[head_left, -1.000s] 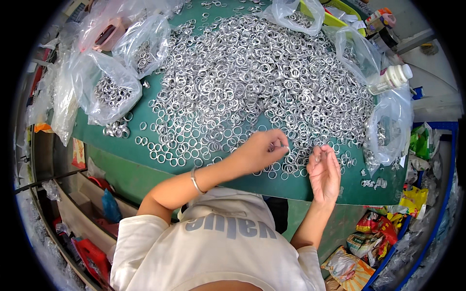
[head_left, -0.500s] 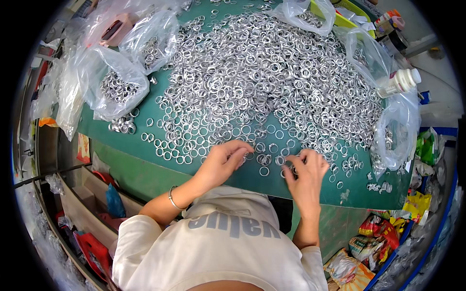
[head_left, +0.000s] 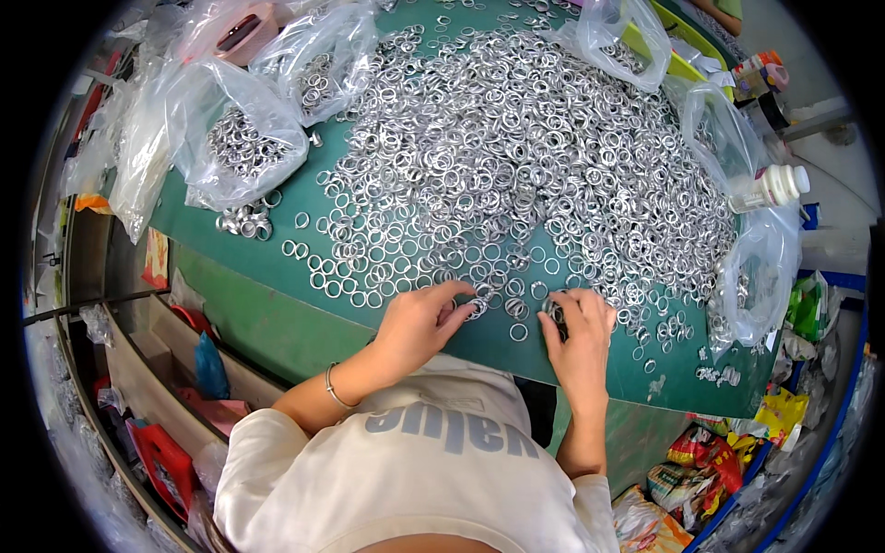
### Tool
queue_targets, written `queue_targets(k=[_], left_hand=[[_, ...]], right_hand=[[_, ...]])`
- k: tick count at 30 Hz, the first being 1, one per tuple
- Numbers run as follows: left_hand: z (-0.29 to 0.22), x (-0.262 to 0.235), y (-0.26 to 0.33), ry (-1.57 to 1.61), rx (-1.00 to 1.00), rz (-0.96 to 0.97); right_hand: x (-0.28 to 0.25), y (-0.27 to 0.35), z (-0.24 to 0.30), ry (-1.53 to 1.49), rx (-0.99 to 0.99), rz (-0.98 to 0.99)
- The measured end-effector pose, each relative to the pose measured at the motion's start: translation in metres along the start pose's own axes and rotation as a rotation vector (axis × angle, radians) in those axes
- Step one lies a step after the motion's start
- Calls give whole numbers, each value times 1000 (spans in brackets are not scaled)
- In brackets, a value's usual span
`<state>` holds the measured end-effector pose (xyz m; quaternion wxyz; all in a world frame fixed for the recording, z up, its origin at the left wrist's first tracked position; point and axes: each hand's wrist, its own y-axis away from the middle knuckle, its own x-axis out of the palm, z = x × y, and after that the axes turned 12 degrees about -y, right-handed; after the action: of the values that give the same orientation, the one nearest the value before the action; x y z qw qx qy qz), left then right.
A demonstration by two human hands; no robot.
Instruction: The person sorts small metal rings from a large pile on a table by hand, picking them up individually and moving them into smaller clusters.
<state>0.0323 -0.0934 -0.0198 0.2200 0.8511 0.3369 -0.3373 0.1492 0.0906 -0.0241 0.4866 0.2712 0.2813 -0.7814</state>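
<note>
A broad heap of silver metal rings (head_left: 535,129) covers much of the green table (head_left: 267,272), and looser rings lie flat along its near edge. My left hand (head_left: 419,327), with a bangle on its wrist, has thumb and forefinger curled about a small bunch of rings (head_left: 477,302) at the fingertips. Just to its right, my right hand (head_left: 581,332) bends its fingers and thumb round several rings (head_left: 554,313), which its fingers partly hide. Between the hands a single ring (head_left: 519,332) rests on the table.
Clear plastic bags with rings inside, one on the left (head_left: 244,143) and one on the right (head_left: 756,276), flank the heap. A pink basket (head_left: 249,37) stands at the far left. Beside the right-hand bag leans a white bottle (head_left: 774,187). A yellow-green tray (head_left: 678,60) is at the back right.
The whole view has shifted, so table and heap sit a little lower and further right. My left fingers have opened slightly around the rings; my right hand stays closed round its rings.
</note>
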Motion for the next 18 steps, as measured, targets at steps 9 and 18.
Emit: queue_targets(k=[9, 18], left_hand=[[11, 11, 18, -171, 92, -90], [22, -4, 20, -214, 39, -105]], right_hand=[[1, -12, 21, -1723, 428, -218], [43, -10, 26, -167, -51, 2]])
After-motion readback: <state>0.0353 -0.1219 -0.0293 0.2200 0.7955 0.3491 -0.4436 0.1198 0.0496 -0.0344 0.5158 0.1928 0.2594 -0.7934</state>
